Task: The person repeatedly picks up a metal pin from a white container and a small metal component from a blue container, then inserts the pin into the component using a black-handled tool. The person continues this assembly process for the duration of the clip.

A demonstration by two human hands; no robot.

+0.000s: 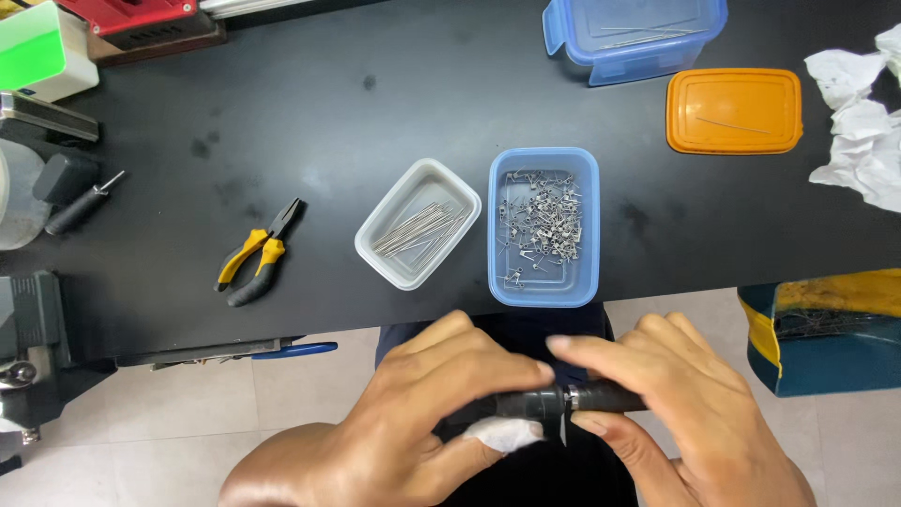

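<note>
Both hands meet at the bottom centre of the frame, below the table's near edge and over dark trousers. Left hand (413, 413) is clamped around the left end of a black cylindrical tool (544, 404), with a bit of white tissue (502, 434) under its thumb. Right hand (685, 404) grips the tool's right end, fingers curled over it, forefinger reaching to the metal ring at the middle.

A matte black tabletop (310, 122) fills the upper two thirds; pale floor tiles (300, 385) show beneath its edge at lower left.

From the left on the table: a black-handled screwdriver (83, 205) near the edge, yellow-and-black pliers (258, 253), a clear tray of straight wire pins (418, 222), and just beside it a blue tray of small bent metal pieces (543, 225) that reaches the near edge. Upper right holds a blue lidded box (633, 33), an orange lid (734, 110) and crumpled white paper (859, 113). A teal and yellow container (826, 329) stands at right below the table edge.

Bare tabletop lies open in the upper middle, between the pliers and the blue box.
</note>
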